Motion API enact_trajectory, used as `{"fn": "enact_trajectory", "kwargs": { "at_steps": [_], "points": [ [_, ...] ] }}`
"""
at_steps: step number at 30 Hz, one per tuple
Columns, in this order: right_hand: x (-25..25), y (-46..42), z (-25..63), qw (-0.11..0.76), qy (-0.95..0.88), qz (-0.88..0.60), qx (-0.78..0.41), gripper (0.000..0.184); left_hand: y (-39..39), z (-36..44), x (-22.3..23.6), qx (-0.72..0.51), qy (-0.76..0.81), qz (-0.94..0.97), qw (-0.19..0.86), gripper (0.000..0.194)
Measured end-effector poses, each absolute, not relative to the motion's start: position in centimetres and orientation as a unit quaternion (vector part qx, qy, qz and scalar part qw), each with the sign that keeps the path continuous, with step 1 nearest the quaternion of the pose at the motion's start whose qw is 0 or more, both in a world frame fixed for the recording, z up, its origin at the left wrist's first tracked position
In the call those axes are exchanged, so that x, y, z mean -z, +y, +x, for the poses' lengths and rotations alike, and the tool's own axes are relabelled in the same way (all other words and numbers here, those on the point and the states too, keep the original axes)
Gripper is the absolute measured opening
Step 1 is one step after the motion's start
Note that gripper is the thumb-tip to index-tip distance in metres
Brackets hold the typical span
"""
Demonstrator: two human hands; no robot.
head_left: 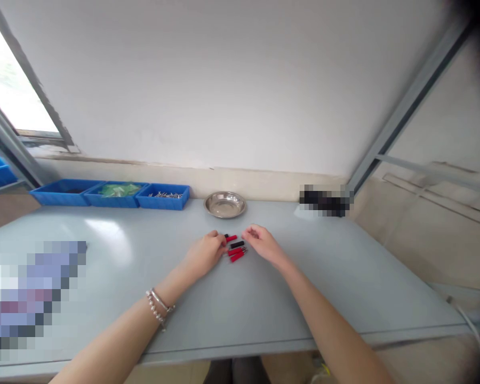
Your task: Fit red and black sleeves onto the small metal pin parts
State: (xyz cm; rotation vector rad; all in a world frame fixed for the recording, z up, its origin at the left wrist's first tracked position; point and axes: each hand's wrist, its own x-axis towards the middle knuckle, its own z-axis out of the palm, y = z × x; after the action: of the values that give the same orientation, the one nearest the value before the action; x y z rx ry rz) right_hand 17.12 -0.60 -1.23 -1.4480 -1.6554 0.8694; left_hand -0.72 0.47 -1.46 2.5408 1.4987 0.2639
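Several small red and black plug-like parts (236, 249) lie in a loose cluster near the middle of the grey table (240, 304). My left hand (206, 250) rests on the table just left of them, fingers curled, with its fingertips against the topmost red part (231, 238). My right hand (260, 241) sits just right of the cluster, fingers curled inward and close to the black part (237, 245). Whether either hand grips a part is too small to see. Bracelets (159, 306) circle my left wrist.
A round metal dish (225, 205) stands behind the parts. Three blue bins (116, 194) line the back left edge; one holds green items, another metal pins. A blurred dark object (325, 200) lies at the back right. A pixelated patch (28, 293) covers the table's left.
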Motion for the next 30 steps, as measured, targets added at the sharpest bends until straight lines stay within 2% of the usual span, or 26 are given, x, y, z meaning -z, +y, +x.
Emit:
{"fn": "enact_trajectory", "kwargs": {
  "at_steps": [9,30],
  "points": [
    [1.7,-0.3,17.2,0.354,-0.658,-0.564,-0.352,0.019,0.4,-0.6,1.3,-0.09,0.501,0.856,0.092,0.018],
    [1.2,-0.4,17.4,0.379,-0.645,-0.565,-0.349,0.023,0.5,-0.7,1.3,-0.107,0.499,0.855,0.091,0.019]
  ]
}}
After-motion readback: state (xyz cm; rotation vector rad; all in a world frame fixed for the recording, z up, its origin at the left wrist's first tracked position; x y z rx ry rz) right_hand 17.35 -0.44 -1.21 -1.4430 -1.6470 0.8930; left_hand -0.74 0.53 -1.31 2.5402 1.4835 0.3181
